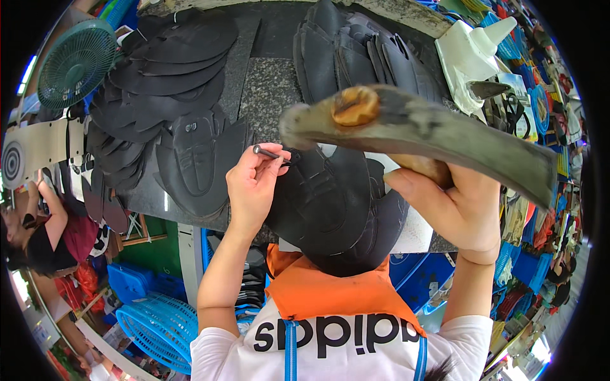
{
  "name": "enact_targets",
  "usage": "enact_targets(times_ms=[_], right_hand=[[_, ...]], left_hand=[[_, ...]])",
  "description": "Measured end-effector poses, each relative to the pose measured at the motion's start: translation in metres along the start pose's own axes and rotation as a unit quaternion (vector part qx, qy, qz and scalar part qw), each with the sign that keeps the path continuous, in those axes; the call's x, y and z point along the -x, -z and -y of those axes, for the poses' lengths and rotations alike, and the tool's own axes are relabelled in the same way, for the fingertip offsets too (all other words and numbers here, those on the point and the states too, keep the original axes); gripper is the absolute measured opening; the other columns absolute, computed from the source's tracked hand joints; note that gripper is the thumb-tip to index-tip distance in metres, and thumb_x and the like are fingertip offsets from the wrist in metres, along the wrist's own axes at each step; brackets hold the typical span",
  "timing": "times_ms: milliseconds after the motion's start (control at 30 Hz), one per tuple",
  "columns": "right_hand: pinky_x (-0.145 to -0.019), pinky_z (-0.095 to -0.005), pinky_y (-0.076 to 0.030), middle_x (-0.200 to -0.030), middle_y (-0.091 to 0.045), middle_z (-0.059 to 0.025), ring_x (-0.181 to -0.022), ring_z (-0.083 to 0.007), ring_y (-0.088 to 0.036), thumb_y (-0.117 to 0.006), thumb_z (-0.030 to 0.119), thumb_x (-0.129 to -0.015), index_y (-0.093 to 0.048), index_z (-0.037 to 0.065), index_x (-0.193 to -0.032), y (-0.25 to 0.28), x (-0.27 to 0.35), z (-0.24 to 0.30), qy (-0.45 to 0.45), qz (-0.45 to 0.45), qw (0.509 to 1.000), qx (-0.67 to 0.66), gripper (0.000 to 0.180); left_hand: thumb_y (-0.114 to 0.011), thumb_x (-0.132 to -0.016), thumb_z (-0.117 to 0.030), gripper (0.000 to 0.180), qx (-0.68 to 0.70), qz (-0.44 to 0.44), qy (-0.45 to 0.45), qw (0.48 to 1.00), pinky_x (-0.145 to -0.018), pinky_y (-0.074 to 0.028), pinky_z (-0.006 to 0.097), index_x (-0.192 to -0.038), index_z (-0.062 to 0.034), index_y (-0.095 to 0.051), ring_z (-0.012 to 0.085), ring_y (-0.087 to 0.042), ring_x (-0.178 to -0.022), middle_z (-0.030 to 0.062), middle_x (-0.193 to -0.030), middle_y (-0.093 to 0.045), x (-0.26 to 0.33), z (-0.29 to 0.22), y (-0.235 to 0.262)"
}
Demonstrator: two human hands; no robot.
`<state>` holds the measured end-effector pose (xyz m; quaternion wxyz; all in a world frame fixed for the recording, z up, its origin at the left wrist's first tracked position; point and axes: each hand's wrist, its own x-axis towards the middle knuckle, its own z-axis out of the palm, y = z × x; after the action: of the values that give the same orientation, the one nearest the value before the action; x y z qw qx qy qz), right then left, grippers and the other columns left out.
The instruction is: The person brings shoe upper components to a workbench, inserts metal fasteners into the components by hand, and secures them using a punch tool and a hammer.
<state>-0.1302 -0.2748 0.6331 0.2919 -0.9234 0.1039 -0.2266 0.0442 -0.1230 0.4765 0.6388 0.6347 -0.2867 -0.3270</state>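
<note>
The left hand (251,184) had its fingers (270,166) pinched on a small dark metal tool (270,153), its tip touching the black rubber sole (330,203) on the tabletop (264,89). To the right, the right hand (454,206) clamped a worn grey block (432,133) above that sole.

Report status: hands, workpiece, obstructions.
Left hand pinching small dark tool. Right hand gripping worn wooden tool. Black sole pieces beneath. Nothing blocking.
</note>
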Motion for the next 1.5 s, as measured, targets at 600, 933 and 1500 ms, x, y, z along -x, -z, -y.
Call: enact_targets(times_ms=[600,933,1500], right_hand=[[-0.074,-0.0286,-0.047,-0.092,-0.066,-0.0082,-0.075,-0.0155,-0.060,-0.070,0.008,-0.076,-0.063,-0.001,-0.100,0.003,-0.011,-0.002,-0.005,0.025,0.999,0.043,0.026],[-0.058,-0.0410,-0.049,-0.105,-0.061,-0.0097,-0.072,-0.0318,-0.062,-0.072,0.016,-0.073,-0.048,0.005,-0.092,0.014,0.064,-0.130,-0.143,-0.009,0.940,0.310,0.033],[-0.055,-0.0350,-0.051,-0.091,-0.066,-0.0044,-0.071,-0.0230,-0.066,-0.068,0.015,-0.074,-0.059,0.010,-0.102,-0.010,0.066,-0.101,-0.019,0.054,0.985,0.161,0.029]], left_hand=[[-0.052,-0.092,0.000,0.007,-0.065,-0.001,-0.023,0.998,-0.073,-0.055,0.026,-0.096,0.0003,-0.058,0.0130,-0.064,-0.083,0.0078,-0.091,-0.066,-0.006,-0.006,-0.014],[-0.057,-0.087,0.001,0.010,-0.229,0.224,-0.112,0.941,-0.106,-0.033,0.045,-0.095,-0.0042,-0.053,0.0255,-0.056,-0.114,0.0054,-0.093,-0.066,0.027,-0.028,-0.022],[-0.049,-0.090,0.003,0.009,0.050,0.024,-0.042,0.998,-0.073,-0.055,0.032,-0.099,0.0010,-0.047,0.0211,-0.064,-0.086,0.0161,-0.093,-0.063,0.040,-0.047,-0.037]])
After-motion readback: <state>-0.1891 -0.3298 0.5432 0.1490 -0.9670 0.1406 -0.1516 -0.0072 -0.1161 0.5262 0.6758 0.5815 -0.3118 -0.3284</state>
